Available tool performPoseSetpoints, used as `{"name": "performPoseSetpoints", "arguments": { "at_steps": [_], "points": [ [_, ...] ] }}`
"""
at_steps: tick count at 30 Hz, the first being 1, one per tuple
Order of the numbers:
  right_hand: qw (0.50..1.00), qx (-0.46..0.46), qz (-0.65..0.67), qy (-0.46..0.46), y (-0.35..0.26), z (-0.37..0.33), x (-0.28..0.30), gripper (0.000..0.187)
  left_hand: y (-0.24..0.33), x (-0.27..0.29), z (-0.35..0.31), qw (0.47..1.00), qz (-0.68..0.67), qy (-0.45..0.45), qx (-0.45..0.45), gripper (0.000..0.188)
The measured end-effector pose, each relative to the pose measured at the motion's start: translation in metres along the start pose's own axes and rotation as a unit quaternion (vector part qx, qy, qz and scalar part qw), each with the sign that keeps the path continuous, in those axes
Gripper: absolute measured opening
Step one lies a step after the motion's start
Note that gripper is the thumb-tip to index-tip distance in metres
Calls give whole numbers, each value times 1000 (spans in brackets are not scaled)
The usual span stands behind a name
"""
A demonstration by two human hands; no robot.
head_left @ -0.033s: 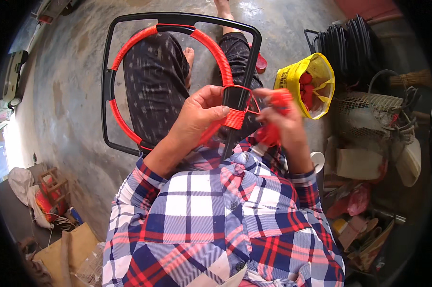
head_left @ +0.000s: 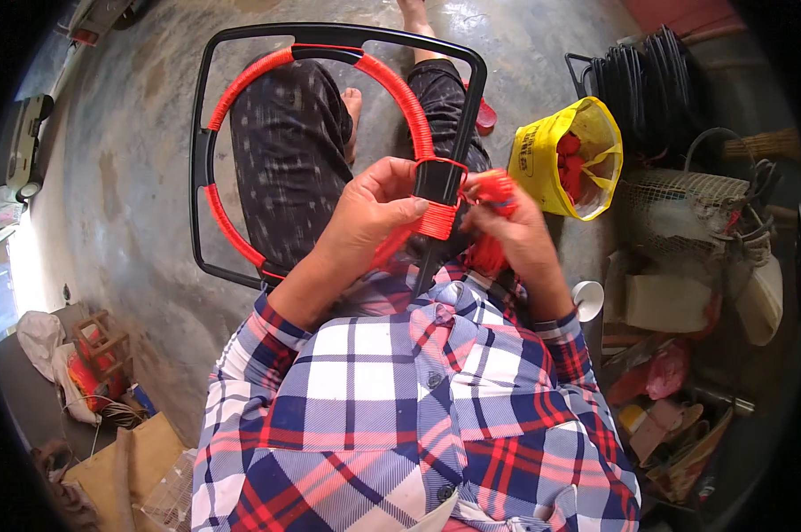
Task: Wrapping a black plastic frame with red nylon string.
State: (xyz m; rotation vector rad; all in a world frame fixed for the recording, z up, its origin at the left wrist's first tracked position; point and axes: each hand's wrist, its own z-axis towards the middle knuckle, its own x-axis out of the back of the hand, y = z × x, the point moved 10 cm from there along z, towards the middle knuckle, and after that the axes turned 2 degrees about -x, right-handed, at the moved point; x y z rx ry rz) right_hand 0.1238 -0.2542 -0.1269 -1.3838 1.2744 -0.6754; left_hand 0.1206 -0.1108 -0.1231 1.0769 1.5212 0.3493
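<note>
A black frame [head_left: 267, 31] with rounded corners and an inner ring lies across my lap. Red cord [head_left: 409, 102] is wound tightly over several stretches of the ring, leaving black gaps between. My left hand [head_left: 356, 217] is closed on the ring, its thumb pressing the wound cord near the frame's right bar. A loose loop of red cord [head_left: 453, 162] rises above these turns and reaches to the right. My right hand [head_left: 529, 235], slightly blurred, is closed round a bundle of red cord [head_left: 496, 188] just right of the bar. More red strands hang below that hand.
A yellow bag [head_left: 533, 155] holding red cord stands to the right. Beyond it are stacked black frames [head_left: 644, 80] and a wire mesh basket [head_left: 684, 199]. A white cup-like thing [head_left: 587, 297] sits by my right forearm. A wooden board [head_left: 125, 470] lies lower left.
My right hand has moved a little left with the cord bundle, closer to the frame's bar, and the loose loop is slacker. My left hand stays in place.
</note>
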Motion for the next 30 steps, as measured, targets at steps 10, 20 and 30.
{"name": "performPoseSetpoints", "arguments": {
  "at_steps": [10, 20, 30],
  "points": [
    [977, 12, 202, 72, -37, -38, 39, 15, -11, 19, -1, 999, 33, 39, 12, 14],
    [951, 71, 14, 299, -74, -77, 156, 17, -14, 30, 2, 997, 38, 58, 36, 18],
    [905, 214, 308, 203, -38, -122, 329, 43, -8, 24, 4, 998, 48, 45, 11, 27]
  ]
}}
